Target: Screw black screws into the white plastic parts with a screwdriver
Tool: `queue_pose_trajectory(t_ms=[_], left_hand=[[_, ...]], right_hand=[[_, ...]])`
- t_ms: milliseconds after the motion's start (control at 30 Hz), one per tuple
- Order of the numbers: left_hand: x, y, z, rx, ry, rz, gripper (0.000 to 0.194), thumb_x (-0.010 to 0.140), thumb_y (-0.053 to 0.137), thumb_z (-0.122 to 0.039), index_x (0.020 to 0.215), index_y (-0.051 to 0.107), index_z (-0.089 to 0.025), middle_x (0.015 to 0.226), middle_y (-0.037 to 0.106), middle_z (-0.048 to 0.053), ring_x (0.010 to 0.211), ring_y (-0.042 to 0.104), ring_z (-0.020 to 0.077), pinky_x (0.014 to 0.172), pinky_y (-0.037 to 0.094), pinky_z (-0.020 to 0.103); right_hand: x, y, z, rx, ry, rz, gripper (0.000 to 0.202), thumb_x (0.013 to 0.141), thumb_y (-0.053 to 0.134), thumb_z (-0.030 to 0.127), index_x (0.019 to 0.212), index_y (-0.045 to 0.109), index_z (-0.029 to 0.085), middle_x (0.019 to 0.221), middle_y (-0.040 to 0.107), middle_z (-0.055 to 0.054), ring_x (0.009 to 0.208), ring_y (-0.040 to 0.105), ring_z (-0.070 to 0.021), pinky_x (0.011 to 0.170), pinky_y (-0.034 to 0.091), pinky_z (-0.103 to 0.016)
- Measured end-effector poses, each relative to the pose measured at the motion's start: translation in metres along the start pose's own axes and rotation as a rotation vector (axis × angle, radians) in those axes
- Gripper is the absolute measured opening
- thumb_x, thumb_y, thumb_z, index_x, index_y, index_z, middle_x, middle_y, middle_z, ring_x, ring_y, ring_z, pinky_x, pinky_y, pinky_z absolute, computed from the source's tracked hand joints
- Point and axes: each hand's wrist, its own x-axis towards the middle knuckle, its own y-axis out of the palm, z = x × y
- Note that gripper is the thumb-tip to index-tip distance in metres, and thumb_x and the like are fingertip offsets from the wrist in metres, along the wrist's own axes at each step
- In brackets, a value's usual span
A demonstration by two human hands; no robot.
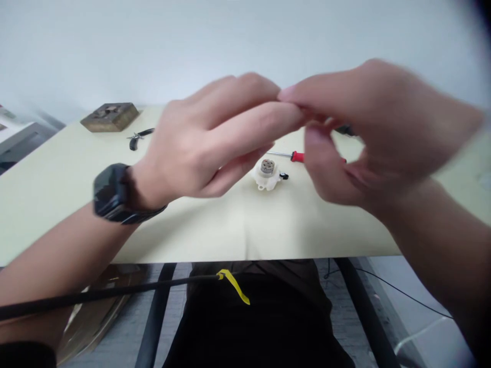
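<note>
My left hand [215, 135] and my right hand [356, 128] meet at the fingertips, raised above the table. Fingers on both hands are bent and pressed together, and motion blurs the right one. Whatever lies between the fingertips, if anything, is hidden. Below them on the table is a white plastic housing [265, 180] with a round metal motor [267, 166] set in its top. A small black connector [284, 176] sticks out at its right side. Behind it lies a screwdriver with a red handle [297, 157], partly covered by my right hand.
At the back left of the pale table [215, 230] sits a worn box-like block [110, 117]. Black-handled pliers [136, 138] lie in front of it. A dark object [345, 130] shows behind my right hand. A black cable with a yellow tie [233, 286] crosses below the table's front edge.
</note>
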Motion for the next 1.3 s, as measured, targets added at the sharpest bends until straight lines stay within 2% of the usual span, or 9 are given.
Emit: queue_pose_trajectory(t_ms=[100,200,367,533,633,733,900,1100,1300], left_hand=[[-0.009,0.01,-0.001,0.062,0.098,0.03,0.064,0.126,0.032,-0.064,0.163,0.072,-0.031,0.173,0.069,0.013,0.159,0.066,0.0492,0.127,0.054,0.082],[-0.026,0.028,0.012,0.089,0.17,0.07,0.063,0.126,0.036,-0.063,0.158,0.076,-0.026,0.166,0.077,0.016,0.148,0.072,0.0438,0.129,0.057,0.071],[-0.039,0.051,0.034,0.057,0.118,0.051,0.064,0.127,0.04,-0.059,0.166,0.074,-0.021,0.173,0.074,0.019,0.156,0.067,0.042,0.135,0.052,0.067],[-0.039,0.054,0.035,0.034,0.063,0.017,0.067,0.126,0.042,-0.061,0.168,0.074,-0.022,0.175,0.073,0.018,0.163,0.062,0.0435,0.141,0.043,0.07],[-0.04,0.053,0.033,0.025,0.036,-0.008,0.074,0.126,0.038,-0.07,0.167,0.075,-0.021,0.169,0.077,0.02,0.161,0.064,0.0434,0.14,0.041,0.069],[-0.04,0.056,0.033,0.0,0.045,0.007,0.091,0.12,0.037,-0.087,0.169,0.073,-0.02,0.171,0.076,0.022,0.159,0.064,0.0451,0.139,0.041,0.069],[-0.04,0.064,0.034,-0.015,0.048,0.028,0.114,0.109,0.038,-0.105,0.175,0.065,-0.016,0.173,0.072,0.027,0.158,0.064,0.0479,0.138,0.042,0.069],[-0.039,0.064,0.03,-0.006,0.03,0.04,0.108,0.111,0.037,-0.103,0.17,0.066,-0.017,0.167,0.075,0.025,0.153,0.067,0.0442,0.136,0.044,0.064],[-0.038,0.063,0.029,0.007,0.018,0.055,0.096,0.116,0.042,-0.092,0.163,0.069,-0.013,0.159,0.077,0.028,0.14,0.07,0.0446,0.127,0.049,0.065]], right_hand=[[0.043,0.011,0.017,-0.012,-0.01,-0.005,0.077,0.115,0.065,0.064,0.187,0.061,0.036,0.164,0.079,-0.014,0.16,0.055,-0.0546,0.133,0.042,-0.083],[0.065,0.021,0.021,-0.007,-0.023,0.006,0.076,0.116,0.066,0.063,0.187,0.062,0.036,0.164,0.079,-0.014,0.161,0.055,-0.0543,0.134,0.041,-0.084],[0.05,0.027,0.003,0.061,-0.029,0.018,0.065,0.12,0.057,0.052,0.18,0.07,0.033,0.163,0.08,-0.013,0.156,0.062,-0.0484,0.135,0.045,-0.078],[0.045,0.041,-0.003,0.085,0.041,0.022,0.066,0.124,0.045,0.054,0.18,0.069,0.027,0.174,0.074,-0.014,0.164,0.056,-0.0457,0.14,0.043,-0.075],[0.051,0.054,-0.001,0.061,0.105,0.03,0.073,0.126,0.036,0.058,0.188,0.056,0.025,0.185,0.065,-0.014,0.171,0.047,-0.0471,0.144,0.034,-0.08],[0.056,0.065,0.0,0.053,0.144,0.065,0.08,0.127,0.033,0.06,0.198,0.035,0.026,0.189,0.058,-0.018,0.174,0.043,-0.0475,0.144,0.025,-0.087],[0.062,0.071,-0.001,0.068,0.14,0.096,0.083,0.126,0.032,0.057,0.202,0.02,0.026,0.192,0.053,-0.02,0.178,0.041,-0.0455,0.145,0.022,-0.088],[0.061,0.063,0.004,0.082,0.143,0.13,0.086,0.124,0.038,0.058,0.202,0.022,0.027,0.193,0.052,-0.02,0.174,0.045,-0.0475,0.145,0.022,-0.089],[0.056,0.055,0.013,0.093,0.179,0.142,0.084,0.123,0.042,0.058,0.201,0.03,0.029,0.171,0.071,-0.022,0.165,0.054,-0.0499,0.143,0.029,-0.086]])
